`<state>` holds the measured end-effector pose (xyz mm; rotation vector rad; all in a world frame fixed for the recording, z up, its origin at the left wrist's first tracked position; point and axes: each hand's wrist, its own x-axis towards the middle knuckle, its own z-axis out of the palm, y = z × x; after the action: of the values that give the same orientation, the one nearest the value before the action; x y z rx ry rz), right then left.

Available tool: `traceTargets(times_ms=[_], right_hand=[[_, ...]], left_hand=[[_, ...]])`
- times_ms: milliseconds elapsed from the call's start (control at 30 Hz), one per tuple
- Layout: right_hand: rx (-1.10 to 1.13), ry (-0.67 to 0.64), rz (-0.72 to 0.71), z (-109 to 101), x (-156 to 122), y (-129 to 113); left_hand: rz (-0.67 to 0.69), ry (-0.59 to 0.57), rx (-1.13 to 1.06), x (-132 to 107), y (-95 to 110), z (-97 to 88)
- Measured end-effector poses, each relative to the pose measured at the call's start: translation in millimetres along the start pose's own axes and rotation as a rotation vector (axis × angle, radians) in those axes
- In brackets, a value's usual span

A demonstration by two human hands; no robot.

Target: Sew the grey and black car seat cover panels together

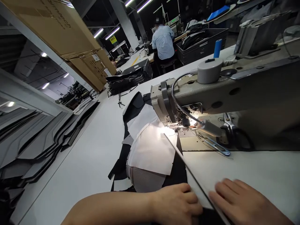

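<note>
My left hand (pixel 178 203) is at the bottom middle, fingers curled and pressed on the near end of a dark fabric piece (pixel 180 175) with white lining (pixel 152 150) on it. Beside it, my right hand (pixel 239 203) lies flat with fingers stretched out on a white panel (pixel 234 172), next to its dark edge strip. That strip runs up to the needle area (pixel 174 126) of the sewing machine (pixel 222 90), which is lit by a small gooseneck lamp (pixel 208 126).
Stacks of grey cut pieces (pixel 42 140) lie along the left of the white table (pixel 93 156). Scissors (pixel 234 134) and thread snips (pixel 215 145) rest on the machine bed. Cardboard boxes (pixel 70 37) hang upper left. Another person (pixel 163 42) sits at a far bench.
</note>
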<state>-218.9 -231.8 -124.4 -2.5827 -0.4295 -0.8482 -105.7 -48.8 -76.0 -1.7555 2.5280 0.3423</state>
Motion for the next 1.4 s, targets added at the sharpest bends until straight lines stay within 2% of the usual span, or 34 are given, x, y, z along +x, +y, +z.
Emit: traceTargets(times_ms=[100, 200, 267, 400, 500, 567, 633, 733, 800, 867, 900, 967, 1067, 1133, 1267, 1400], right_hand=[[0.06, -0.054, -0.028, 10, 31, -2], [0.124, 0.01, -0.191, 24, 46, 3], [0.122, 0.03, -0.241, 33, 52, 9], [0.172, -0.122, -0.153, 44, 48, 21], [0.227, -0.218, -0.139, 44, 34, 24], [0.213, -0.234, -0.111, 44, 27, 24], [0.15, -0.18, -0.048, 45, 27, 24], [0.069, -0.063, 0.034, 51, 37, 29], [0.072, -0.075, 0.012, 56, 45, 35], [0.094, -0.153, -0.039, 61, 52, 41], [0.106, -0.196, -0.052, 62, 56, 43], [0.121, -0.24, -0.045, 66, 62, 43], [0.076, -0.191, 0.047, 72, 69, 34], [0.03, -0.146, 0.102, 77, 71, 24], [-0.018, -0.097, 0.142, 84, 67, 12], [-0.031, -0.035, 0.165, 86, 64, 12]], left_hand=[[-0.055, 0.005, 0.027, -5, -1, 1.9], [-0.026, -0.019, 0.008, -8, -6, 0.1], [0.012, -0.041, -0.019, -9, -9, -2.5], [0.014, -0.053, -0.047, -16, -12, -9.4], [0.003, -0.008, -0.098, -27, -15, -13.6], [-0.022, 0.045, -0.164, -37, -17, -15.1], [-0.064, 0.114, -0.235, -46, -19, -16.0], [-0.134, 0.324, -0.336, -54, -20, -18.3], [-0.136, 0.494, -0.401, -55, -20, -21.1], [-0.115, 0.569, -0.444, -54, -21, -24.9], [-0.113, 0.546, -0.451, -53, -21, -27.2], [-0.135, 0.409, -0.436, -49, -23, -32.6], [-0.131, 0.167, -0.369, -41, -25, -43.1], [-0.088, 0.068, -0.309, -35, -27, -50.2], [-0.015, -0.049, -0.216, -30, -31, -55.7], [0.038, -0.125, -0.235, -32, -37, -47.0]])
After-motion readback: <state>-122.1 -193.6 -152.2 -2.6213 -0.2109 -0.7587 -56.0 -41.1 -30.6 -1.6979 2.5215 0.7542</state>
